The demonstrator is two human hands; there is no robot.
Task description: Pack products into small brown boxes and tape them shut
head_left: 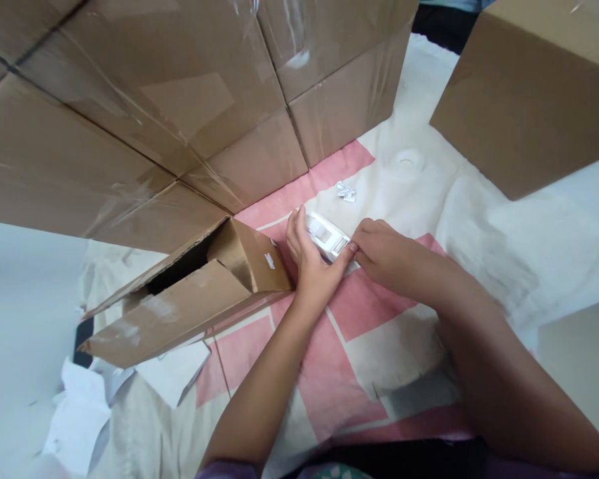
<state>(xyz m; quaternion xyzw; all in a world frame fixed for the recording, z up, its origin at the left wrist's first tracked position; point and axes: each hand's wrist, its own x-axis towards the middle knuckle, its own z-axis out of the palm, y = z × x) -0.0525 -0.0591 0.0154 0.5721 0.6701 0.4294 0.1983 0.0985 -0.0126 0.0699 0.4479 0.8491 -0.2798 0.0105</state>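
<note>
My left hand [310, 266] and my right hand [387, 256] meet over a small white packaged item [327, 238] lying on a pink and white cloth [359, 319]. The left fingers curl round its near-left end. The right fingertips pinch its right end, thumb touching the left thumb. Just left of my left hand lies a long, narrow cardboard box [190, 306] on its side with its end flaps open.
Large taped cardboard boxes [144, 113] stack up at the back left, and another brown box [534, 93] stands at the right. A small scrap of white paper [346, 192] lies beyond the hands. White paper sheets [100, 399] lie at the lower left.
</note>
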